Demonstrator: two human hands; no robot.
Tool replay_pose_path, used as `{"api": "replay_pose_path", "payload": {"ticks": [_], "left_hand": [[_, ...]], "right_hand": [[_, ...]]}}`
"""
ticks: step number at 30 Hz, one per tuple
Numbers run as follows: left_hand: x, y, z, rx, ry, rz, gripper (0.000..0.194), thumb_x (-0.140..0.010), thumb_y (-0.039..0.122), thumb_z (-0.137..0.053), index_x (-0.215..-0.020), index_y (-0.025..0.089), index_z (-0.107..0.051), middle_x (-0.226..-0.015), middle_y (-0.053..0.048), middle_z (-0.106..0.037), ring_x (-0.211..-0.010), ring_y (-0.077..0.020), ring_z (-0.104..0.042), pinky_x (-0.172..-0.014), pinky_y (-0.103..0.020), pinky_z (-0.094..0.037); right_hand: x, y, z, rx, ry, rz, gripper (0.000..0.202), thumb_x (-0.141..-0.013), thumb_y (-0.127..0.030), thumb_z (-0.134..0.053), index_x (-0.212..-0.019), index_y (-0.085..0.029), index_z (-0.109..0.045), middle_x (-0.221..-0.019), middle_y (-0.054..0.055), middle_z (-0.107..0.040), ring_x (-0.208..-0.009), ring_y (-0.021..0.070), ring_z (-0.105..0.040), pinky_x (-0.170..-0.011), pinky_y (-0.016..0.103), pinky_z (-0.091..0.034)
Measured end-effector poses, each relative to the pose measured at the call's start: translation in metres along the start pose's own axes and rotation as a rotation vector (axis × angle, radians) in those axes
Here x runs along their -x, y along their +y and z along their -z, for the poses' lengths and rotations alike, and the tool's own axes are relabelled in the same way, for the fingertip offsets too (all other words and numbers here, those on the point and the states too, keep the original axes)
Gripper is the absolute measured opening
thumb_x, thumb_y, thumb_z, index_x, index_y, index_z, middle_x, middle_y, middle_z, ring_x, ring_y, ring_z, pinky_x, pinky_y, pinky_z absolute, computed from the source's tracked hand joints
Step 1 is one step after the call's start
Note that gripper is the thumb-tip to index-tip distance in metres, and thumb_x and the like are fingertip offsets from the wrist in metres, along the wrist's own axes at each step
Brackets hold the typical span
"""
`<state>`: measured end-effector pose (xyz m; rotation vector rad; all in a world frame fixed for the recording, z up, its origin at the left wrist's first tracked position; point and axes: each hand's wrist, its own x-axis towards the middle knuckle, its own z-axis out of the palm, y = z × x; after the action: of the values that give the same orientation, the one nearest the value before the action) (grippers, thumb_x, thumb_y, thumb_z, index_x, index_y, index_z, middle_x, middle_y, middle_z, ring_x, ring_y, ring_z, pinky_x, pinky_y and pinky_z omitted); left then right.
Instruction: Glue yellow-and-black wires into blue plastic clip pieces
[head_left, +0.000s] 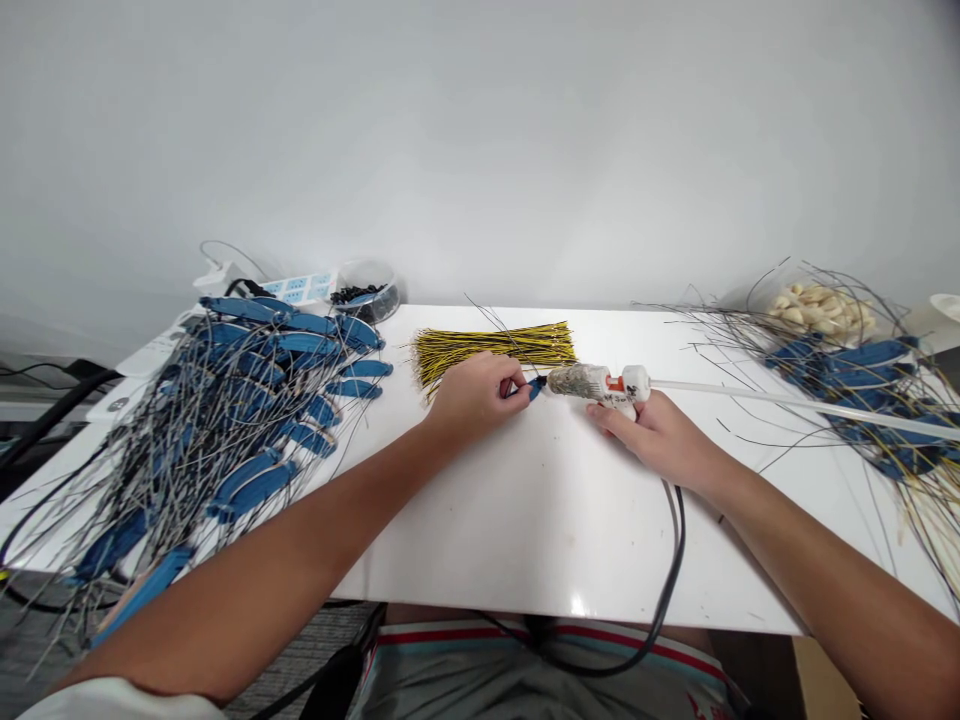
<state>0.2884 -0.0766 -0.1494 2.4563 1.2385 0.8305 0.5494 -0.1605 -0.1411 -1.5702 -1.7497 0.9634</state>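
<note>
My left hand (480, 393) is closed in a pinch on a small blue piece (535, 387) with a dark tip; most of it is hidden by my fingers. In my right hand (651, 432) is a white hot glue gun (619, 388), its front wrapped in a stained covering. The nozzle points left and is very close to the blue piece; whether they touch I cannot tell. A long translucent glue stick (757, 396) runs out of the gun's rear to the right. Just behind my left hand lies a bundle of yellow and black wires (491, 348).
At left is a large heap of blue curved pieces with dark wires (247, 400). Behind it stand a power strip (300, 288) and a clear round tub of small black parts (367, 290). More blue pieces (862, 370) and a bag of cream-coloured parts (821, 308) lie at right. The gun's black cord (675, 560) hangs over the table's front edge.
</note>
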Motion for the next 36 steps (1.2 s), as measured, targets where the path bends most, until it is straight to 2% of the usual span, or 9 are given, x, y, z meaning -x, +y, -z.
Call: {"api": "replay_pose_path", "payload": {"ticks": [17,29,36], "left_hand": [[-0.0001,0.0016,-0.0001,-0.012,0.007,-0.017,0.013,-0.088,0.027,-0.073,-0.077,0.022,-0.070,-0.073,0.002,-0.066,-0.074,-0.0155,-0.056,-0.067,-0.031,-0.035],[0.0001,0.0010,-0.0022,-0.034,0.035,-0.055,0.013,-0.088,0.025,-0.072,-0.076,0.021,-0.068,-0.075,0.001,-0.068,-0.076,-0.0158,-0.058,-0.070,-0.030,-0.037],[-0.0002,0.0012,-0.0025,-0.037,0.033,-0.052,0.014,-0.089,0.027,-0.071,-0.077,0.021,-0.068,-0.075,0.001,-0.067,-0.076,-0.0159,-0.057,-0.070,-0.030,-0.038]], "right_hand": [[0.0003,-0.0015,0.0001,0.018,0.025,-0.022,0.041,-0.100,-0.057,-0.062,-0.089,-0.018,-0.067,-0.077,0.000,-0.061,-0.069,0.0172,-0.050,-0.065,0.032,-0.039],[0.0013,-0.0003,0.0004,0.002,0.006,-0.050,0.040,-0.099,-0.056,-0.064,-0.083,-0.019,-0.062,-0.077,0.000,-0.057,-0.072,0.0179,-0.051,-0.064,0.032,-0.039],[0.0002,0.0000,0.0000,-0.030,0.028,-0.057,0.037,-0.099,-0.054,-0.065,-0.090,-0.018,-0.068,-0.083,0.002,-0.064,-0.077,0.0197,-0.055,-0.069,0.032,-0.042]]}}
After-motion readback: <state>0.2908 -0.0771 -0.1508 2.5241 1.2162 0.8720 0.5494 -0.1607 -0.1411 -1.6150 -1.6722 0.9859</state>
